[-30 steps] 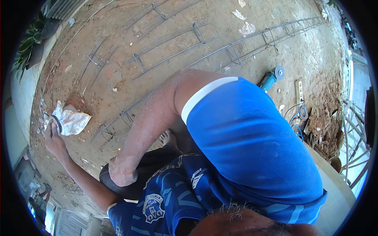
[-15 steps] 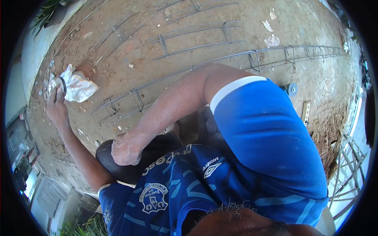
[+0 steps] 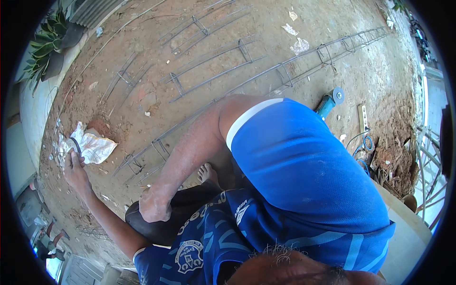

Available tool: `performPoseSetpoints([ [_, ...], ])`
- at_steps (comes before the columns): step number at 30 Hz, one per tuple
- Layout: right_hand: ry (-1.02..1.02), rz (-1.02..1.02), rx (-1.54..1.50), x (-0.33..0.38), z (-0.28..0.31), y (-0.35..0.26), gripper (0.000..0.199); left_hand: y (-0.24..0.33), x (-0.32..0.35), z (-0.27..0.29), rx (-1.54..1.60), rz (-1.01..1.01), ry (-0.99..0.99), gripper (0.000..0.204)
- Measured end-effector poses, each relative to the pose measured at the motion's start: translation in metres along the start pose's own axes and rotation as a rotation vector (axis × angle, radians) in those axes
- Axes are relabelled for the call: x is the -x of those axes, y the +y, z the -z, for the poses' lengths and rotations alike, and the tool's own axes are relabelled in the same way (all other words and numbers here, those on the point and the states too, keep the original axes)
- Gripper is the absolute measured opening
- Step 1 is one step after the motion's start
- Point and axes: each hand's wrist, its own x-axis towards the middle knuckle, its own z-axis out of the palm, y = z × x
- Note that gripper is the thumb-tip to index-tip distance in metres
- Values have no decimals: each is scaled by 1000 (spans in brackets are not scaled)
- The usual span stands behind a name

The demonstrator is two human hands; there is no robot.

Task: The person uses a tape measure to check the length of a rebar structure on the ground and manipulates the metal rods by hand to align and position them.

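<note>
At the far left, my left hand point(image 3: 76, 175) stretches out with its fingertips closed on a thin round thing with a dark curved edge point(image 3: 76, 146); its exact kind I cannot make out. Under and behind it a crumpled white sheet, perhaps a torn sack point(image 3: 97, 145), lies on the ground. My right arm is bent, and my right hand point(image 3: 154, 205) is closed in a fist on or just above my dark-trousered knee point(image 3: 190, 194). No object sticks out of the fist. Near the fist, a bare foot point(image 3: 207, 174) shows on the soil.
Several steel rebar frames point(image 3: 211, 74) lie across the soil, one long cage point(image 3: 325, 54) running to the far right. An angle grinder point(image 3: 329, 102) lies beyond my right sleeve, near a metal strip with holes point(image 3: 363, 118) and a blue cord point(image 3: 366, 142). Potted plants point(image 3: 47, 47) stand far left.
The view has shifted, bringing the angle grinder, blue cord and plants further into sight. My left hand stays at the round thing by the white sheet; my right fist stays by the knee.
</note>
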Motion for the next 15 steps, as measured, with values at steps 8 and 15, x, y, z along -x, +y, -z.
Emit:
performPoseSetpoints([
  [8, -10, 58, 50, -2, -1, 6, 30, -16, -2, 0, 37, 28, -8, 34],
  [15, 36, 86, 48, -10, -16, 23, 26, -24, -11, -5, 122, 65, 2, 33],
])
